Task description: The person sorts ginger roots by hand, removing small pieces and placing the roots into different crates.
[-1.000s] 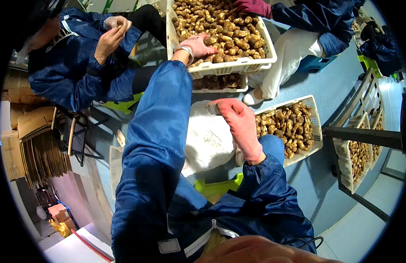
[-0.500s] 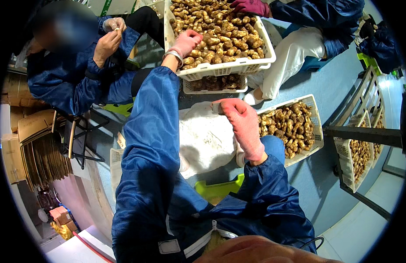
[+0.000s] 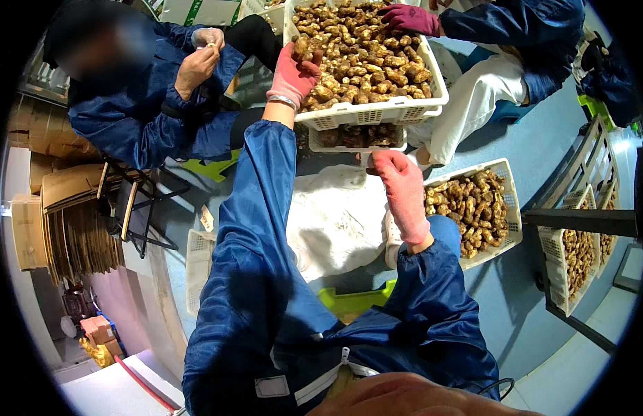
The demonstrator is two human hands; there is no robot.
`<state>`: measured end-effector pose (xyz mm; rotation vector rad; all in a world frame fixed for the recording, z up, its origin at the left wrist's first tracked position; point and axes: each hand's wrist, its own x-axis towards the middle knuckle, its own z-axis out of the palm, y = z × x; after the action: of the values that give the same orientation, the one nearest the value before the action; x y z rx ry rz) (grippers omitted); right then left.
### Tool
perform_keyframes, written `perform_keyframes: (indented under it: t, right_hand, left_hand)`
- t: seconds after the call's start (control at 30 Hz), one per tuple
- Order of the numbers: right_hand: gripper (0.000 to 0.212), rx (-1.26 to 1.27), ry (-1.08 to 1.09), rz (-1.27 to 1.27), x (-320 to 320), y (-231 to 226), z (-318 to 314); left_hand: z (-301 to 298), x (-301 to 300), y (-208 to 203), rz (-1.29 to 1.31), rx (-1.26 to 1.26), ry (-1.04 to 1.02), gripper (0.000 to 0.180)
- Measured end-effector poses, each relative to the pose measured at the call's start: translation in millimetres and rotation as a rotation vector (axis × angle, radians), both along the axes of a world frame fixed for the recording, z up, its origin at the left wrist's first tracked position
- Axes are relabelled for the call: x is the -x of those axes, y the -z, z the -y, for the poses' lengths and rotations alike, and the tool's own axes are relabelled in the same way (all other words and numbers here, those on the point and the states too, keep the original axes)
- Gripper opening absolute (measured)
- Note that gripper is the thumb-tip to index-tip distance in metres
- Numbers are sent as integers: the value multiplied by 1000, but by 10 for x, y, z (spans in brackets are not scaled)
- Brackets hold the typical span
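My left hand (image 3: 294,78), in a pink glove, is raised at the left edge of the large white crate (image 3: 377,109). Its fingers close round a brown, knobbly tuber-like piece (image 3: 304,47). Many similar brown and yellowish pieces (image 3: 366,59) fill that crate. My right hand (image 3: 402,194), also gloved in pink, is closed over the right side of a white cloth (image 3: 335,222) between my legs. A small, flat, greyish blade-like tool (image 3: 367,161) sticks out from its fingers; the rest is hidden.
Below the large crate stands another crate (image 3: 359,148) of brown pieces. A third crate (image 3: 505,201) sits by my right knee, with a metal rack (image 3: 578,222) beyond. Co-workers sit left (image 3: 134,104) and right (image 3: 509,41). Flattened cardboard (image 3: 82,239) and a folding stool (image 3: 138,201) are left.
My left hand has drawn back from among the pieces and turned upward, now with one brown piece in its fingers. The right hand keeps its hold over the cloth. The whole view has shifted slightly.
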<state>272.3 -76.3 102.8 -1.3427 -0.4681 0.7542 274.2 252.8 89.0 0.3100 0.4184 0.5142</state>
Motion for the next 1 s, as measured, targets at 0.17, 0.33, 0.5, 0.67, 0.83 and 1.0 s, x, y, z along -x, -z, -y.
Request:
perform_keyframes:
  t: [0.17,0.33,0.5,0.67,0.83,1.0]
  right_hand:
    - [23,-21,16,-22,9,29,-38]
    - [23,-157,70,-139,-83,212,-127]
    - [27,-249,-7,-67,-92,127,-78]
    - [14,-254,-243,281,306,11,-89]
    - [23,-4,-422,171,605,71,-45]
    - [32,-241,-355,-655,772,476,-62]
  left_hand:
    - [177,161,-76,105,6,58,42]
    - [345,415,-238,338,39,291,39]
    - [1101,995,-258,215,24,305,34]
    - [1901,1851,-66,-370,-1124,165,29]
    - [2125,2378,-11,-314,-595,190,31]
    - [2220,2685,210,-156,-414,81,35]
